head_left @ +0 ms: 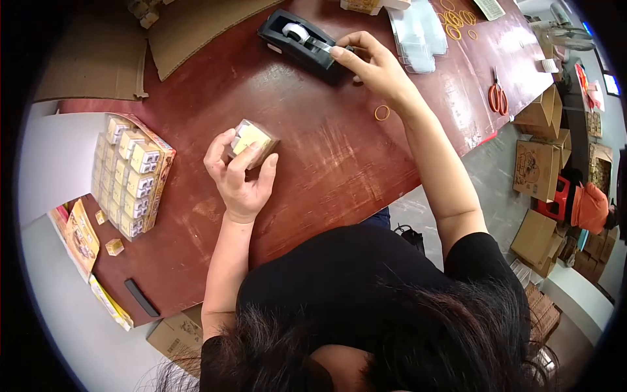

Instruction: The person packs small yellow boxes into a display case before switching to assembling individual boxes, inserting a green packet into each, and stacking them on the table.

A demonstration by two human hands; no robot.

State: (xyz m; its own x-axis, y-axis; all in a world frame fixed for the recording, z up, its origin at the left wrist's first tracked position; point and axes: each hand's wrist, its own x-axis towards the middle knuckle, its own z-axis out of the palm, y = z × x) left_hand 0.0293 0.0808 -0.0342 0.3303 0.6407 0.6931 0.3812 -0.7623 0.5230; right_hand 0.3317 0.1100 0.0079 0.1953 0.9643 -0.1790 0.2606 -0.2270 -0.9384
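Observation:
My left hand (240, 175) is closed around a small yellow-and-white box (251, 138), which looks wrapped in clear plastic, on the red-brown table. The fingers hold it from the near and left sides, and they cover part of its top. At the back of the table, my right hand (373, 64) pinches the end of the clear tape (321, 46) at the cutter end of a black tape dispenser (277, 32). The white-cored roll sits in the dispenser. How much tape lies between the fingertips is hidden.
A display carton (166, 160) with rows of small boxes stands left, two loose little boxes (115, 247) near it. Orange-handled scissors (498, 98), a rubber band (382, 113) and clear plastic sleeves (418, 39) lie right. Cardboard (189, 32) covers the back left. A person (591, 208) is far right.

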